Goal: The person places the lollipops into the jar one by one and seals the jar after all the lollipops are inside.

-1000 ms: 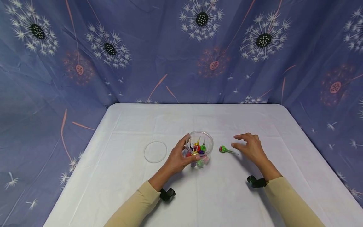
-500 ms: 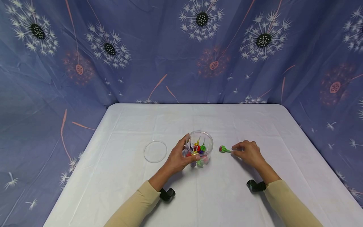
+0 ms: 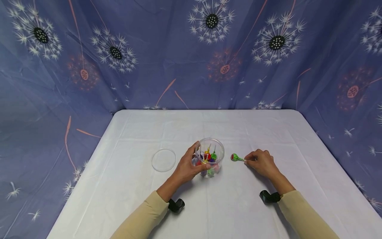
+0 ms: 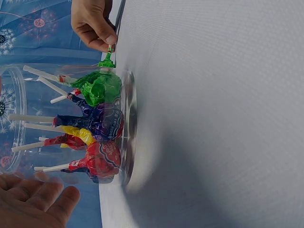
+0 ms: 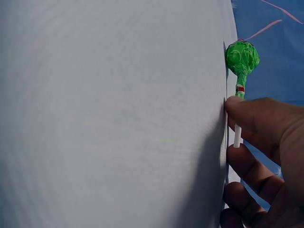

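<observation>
Clear jar (image 3: 210,156) standing open mid-bench (image 3: 209,205), gripped by left hand (image 3: 186,167) with fingers curled round its side. Already inside: about 6 wrapped lollipops (image 4: 97,128), exact number hard to tell. Left outside: 1 green lollipop (image 3: 234,157) lying just right of jar, stick pinched by right hand (image 3: 262,163). 1 lid (image 3: 163,159) lying left of jar.

Right hand (image 3: 262,162) lowered from above the desk, fingers (image 5: 251,114) closed round the white stick of the green-wrapped lollipop (image 3: 235,157)
</observation>
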The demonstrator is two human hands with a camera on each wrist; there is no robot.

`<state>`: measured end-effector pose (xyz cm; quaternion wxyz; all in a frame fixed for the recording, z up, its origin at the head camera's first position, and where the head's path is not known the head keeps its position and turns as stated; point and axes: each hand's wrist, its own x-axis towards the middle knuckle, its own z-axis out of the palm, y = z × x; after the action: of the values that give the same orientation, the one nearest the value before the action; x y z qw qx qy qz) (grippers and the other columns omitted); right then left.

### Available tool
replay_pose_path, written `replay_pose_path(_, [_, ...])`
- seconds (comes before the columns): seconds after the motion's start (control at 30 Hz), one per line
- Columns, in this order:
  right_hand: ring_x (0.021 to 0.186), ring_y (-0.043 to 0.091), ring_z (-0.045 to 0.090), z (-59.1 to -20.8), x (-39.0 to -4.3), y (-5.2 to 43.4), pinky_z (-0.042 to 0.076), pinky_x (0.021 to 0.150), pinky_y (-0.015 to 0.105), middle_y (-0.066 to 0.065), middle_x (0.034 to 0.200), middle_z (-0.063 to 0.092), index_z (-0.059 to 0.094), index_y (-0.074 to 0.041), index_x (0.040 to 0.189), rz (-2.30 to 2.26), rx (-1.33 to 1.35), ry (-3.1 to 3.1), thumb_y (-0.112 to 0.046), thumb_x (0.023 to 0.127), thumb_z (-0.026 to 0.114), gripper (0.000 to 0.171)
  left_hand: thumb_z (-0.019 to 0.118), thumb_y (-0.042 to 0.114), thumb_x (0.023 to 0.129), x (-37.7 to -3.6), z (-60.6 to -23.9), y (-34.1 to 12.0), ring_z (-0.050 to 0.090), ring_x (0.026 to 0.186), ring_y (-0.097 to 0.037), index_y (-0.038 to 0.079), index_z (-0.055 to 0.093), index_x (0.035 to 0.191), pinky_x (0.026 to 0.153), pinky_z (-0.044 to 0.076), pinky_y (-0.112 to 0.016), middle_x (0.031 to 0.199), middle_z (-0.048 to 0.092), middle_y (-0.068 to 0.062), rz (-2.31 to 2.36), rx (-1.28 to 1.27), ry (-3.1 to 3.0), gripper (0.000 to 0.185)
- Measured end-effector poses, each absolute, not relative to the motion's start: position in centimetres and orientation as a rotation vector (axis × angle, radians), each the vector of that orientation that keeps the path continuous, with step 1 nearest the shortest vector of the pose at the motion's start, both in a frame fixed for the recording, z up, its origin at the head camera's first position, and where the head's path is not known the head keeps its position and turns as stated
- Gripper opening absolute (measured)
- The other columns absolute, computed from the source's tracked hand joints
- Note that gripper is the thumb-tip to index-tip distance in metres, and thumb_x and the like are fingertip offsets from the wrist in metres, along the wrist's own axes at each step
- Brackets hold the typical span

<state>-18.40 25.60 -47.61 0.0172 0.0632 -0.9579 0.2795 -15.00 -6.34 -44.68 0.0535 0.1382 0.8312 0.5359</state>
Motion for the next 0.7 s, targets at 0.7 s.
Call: replay_pose_path(0.7, [0.086, 0.024, 0.046, -45.5, -18.3, 25.1, 0.027, 0.074, 0.033, 0.009, 0.089, 0.064, 0.074, -0.011, 0.090, 0.973, 0.163, -2.832, -0.015, 0.084, 0.068, 0.009, 0.076, 0.042, 0.076, -14.9, -44.7, -6.3, 0.044, 0.131, -0.035, 0.025, 0.021, 0.151, 0.107, 0.038, -0.053, 0.150, 0.036, -0.007, 1.619, 0.411, 2.533, 0.094])
